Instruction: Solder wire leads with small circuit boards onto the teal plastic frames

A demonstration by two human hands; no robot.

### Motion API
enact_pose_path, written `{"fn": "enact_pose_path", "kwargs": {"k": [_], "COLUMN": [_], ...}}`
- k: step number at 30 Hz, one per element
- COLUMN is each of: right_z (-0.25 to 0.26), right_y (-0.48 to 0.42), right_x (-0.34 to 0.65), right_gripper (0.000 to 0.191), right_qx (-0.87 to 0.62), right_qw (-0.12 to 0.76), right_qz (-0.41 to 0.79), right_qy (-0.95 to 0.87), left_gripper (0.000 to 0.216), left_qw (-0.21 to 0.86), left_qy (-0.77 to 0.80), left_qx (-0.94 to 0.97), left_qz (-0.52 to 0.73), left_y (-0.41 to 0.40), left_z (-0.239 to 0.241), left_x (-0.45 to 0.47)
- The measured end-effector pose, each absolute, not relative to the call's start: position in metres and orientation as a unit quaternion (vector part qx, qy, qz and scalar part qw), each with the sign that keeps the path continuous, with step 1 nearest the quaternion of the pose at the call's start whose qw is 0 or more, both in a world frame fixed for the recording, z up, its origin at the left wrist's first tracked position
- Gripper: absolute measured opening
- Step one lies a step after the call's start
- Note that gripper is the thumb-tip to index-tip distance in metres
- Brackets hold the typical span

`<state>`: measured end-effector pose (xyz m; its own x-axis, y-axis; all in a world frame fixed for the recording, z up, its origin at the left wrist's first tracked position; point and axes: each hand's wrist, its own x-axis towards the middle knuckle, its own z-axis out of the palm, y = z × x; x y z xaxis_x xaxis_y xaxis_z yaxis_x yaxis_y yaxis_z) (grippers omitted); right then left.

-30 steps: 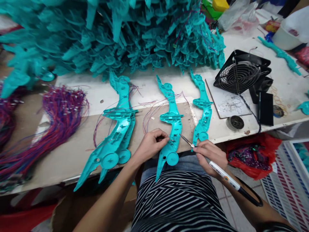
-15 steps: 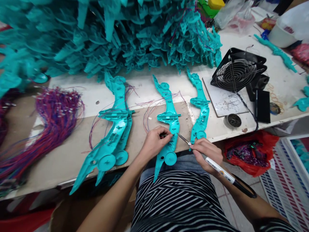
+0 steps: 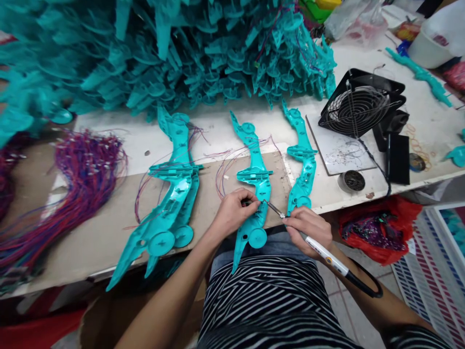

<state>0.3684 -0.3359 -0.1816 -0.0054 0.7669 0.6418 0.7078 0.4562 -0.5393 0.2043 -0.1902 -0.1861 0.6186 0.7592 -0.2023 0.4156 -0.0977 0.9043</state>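
In front of me lies a teal bow-shaped plastic shell (image 3: 258, 193), with thin red and blue wires (image 3: 221, 174) running to it. My left hand (image 3: 236, 211) is pinched at the shell's lower half; what sits between thumb and finger is too small and hidden to name. My right hand (image 3: 308, 230) grips a white-handled soldering iron (image 3: 327, 256). Its tip points left and meets the shell close to my left fingertips. Similar teal shells rest on both sides, a wired pair (image 3: 174, 189) to the left and one shell (image 3: 303, 165) to the right.
A big heap of teal shells (image 3: 203, 58) fills the back of the table. Bundled wires (image 3: 80, 179) lie at left. On the right stand a black fan (image 3: 358, 104), a small round tin (image 3: 353, 181) and a black box (image 3: 398, 159). A red bag (image 3: 378, 228) sits below the edge.
My right hand has shifted slightly left, bringing the soldering iron's tip from just beside the shell to its surface by my left fingers. My left hand stays in place.
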Motion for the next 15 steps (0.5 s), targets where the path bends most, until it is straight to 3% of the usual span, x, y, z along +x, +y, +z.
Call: {"fn": "enact_pose_path", "kwargs": {"k": [15], "right_z": [-0.1819], "right_y": [-0.3374], "right_x": [0.3688], "right_gripper": [0.025], "right_qx": [-0.509], "right_qw": [0.474], "right_qz": [0.026], "right_qy": [-0.718], "left_gripper": [0.01], "left_qw": [0.541], "left_qy": [0.403], "left_qx": [0.719], "left_qz": [0.17], "left_y": [-0.191], "left_z": [-0.1859], "left_x": [0.2059]}}
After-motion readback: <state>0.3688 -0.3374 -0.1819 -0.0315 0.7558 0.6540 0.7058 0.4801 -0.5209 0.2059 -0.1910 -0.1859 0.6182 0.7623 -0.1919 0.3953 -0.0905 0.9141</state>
